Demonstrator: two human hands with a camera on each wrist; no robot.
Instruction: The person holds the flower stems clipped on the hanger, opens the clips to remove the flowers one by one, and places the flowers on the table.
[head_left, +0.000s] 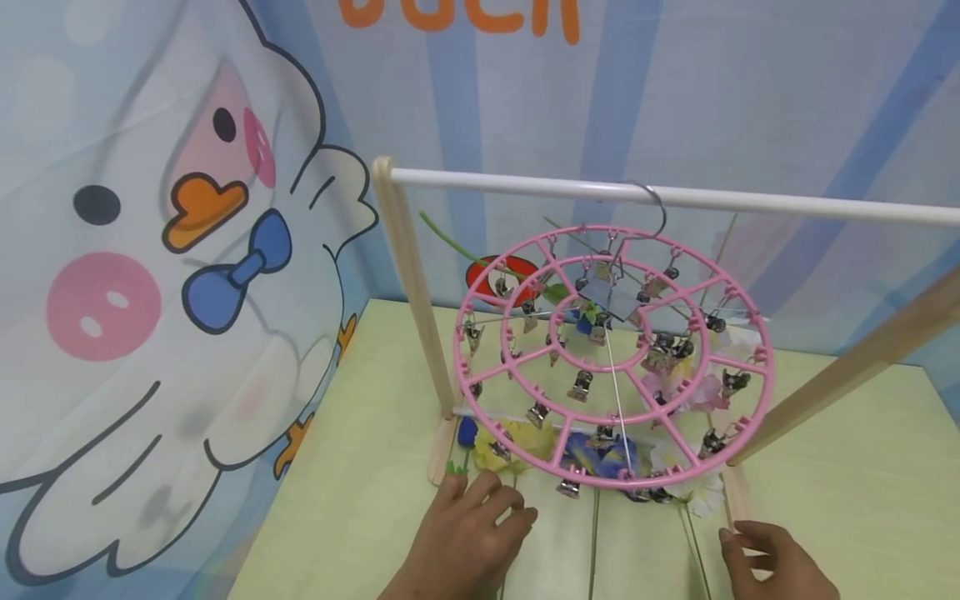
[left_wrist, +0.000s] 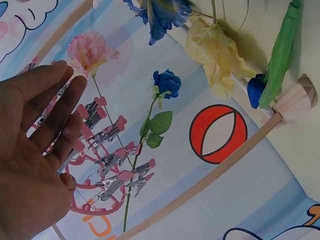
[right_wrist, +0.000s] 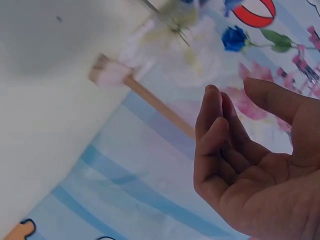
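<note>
My left hand (head_left: pixel 472 533) is over the table just in front of a blue rosebud (head_left: pixel 467 432) and a yellow flower (head_left: pixel 528 442), fingers loosely bent around nothing. Farther right, my right hand (head_left: pixel 780 560) hovers near the stand's right foot, its thumb and fingers apart and empty. A blue-purple flower (head_left: pixel 585 454) and a white flower (head_left: pixel 701 493) lie between them, stems toward me. Above hangs a pink round clip hanger (head_left: pixel 675 477) with many metal clips. From it hang a blue rose (left_wrist: pixel 168 83) and a pink flower (left_wrist: pixel 89 52), heads down.
The hanger's hook goes over a white rod (head_left: pixel 525 183) between a left wooden post (head_left: pixel 412 283) and a right wooden post (head_left: pixel 862 367). A cartoon-printed backdrop (head_left: pixel 525 100) stands behind the pale yellow-green table (head_left: pixel 352 450).
</note>
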